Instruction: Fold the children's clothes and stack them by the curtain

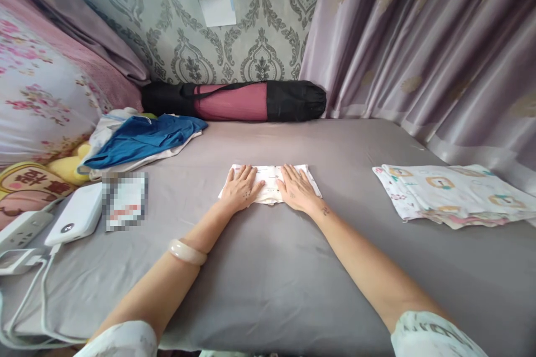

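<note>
A small white printed cloth (pixel 270 188), folded into a flat rectangle, lies on the grey bed sheet (pixel 268 268) in front of me. My left hand (pixel 242 188) rests palm down on its left part, fingers stretched out. On the right part my right hand (pixel 296 187) lies flat in the same way, fingers pointing away from me. Between the two thumbs a strip of the cloth shows; its sides are partly hidden under the hands. Off to the right is a stack of folded printed cloths (pixel 452 189) with several layers at its near edge.
Blue clothing (pixel 144 139) lies in a loose pile at the back left. A rolled mat in a black-and-pink bag (pixel 234 101) lies along the wall. At left are a white power bank (pixel 77 215), a power strip (pixel 25 230), cables and a blurred-out packet (pixel 125 201). Curtains (pixel 419 44) hang at right.
</note>
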`<state>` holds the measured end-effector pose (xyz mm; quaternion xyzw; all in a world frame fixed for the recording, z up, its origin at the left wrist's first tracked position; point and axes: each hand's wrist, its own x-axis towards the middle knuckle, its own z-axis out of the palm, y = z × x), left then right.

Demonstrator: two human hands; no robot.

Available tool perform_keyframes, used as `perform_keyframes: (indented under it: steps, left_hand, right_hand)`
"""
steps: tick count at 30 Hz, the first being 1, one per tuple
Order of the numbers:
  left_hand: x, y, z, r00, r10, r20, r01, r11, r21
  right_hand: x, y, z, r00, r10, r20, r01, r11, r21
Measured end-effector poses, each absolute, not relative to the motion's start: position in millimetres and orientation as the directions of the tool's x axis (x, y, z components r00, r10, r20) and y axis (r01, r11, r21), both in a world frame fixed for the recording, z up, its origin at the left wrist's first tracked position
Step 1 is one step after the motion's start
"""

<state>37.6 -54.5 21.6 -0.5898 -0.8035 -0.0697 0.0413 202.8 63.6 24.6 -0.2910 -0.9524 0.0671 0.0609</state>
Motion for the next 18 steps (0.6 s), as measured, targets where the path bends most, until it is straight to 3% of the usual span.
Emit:
perform_keyframes:
  steps: [8, 14, 18]
  left_hand:
    - [36.5, -53.1, 16.2, -0.311, 0.942, 0.128, 0.95, 0.306, 0.058]
    - [33.2, -57.6, 22.6, -0.399, 0.893, 0.209, 0.917, 0.395, 0.063]
    - [27.8, -58.5, 20.2, -0.428, 0.896, 0.116, 0.904, 0.424, 0.063]
  right_hand:
    - [201.5, 63.2, 23.2, -0.823, 0.563, 0.071, 0.548, 0.821, -0.157]
    - [204.6, 64.8, 29.9, -0.766, 0.63, 0.126, 0.619, 0.777, -0.115]
    - [205.9, 67.5, 26.7, -0.731, 0.681, 0.047, 0.673, 0.731, -0.115]
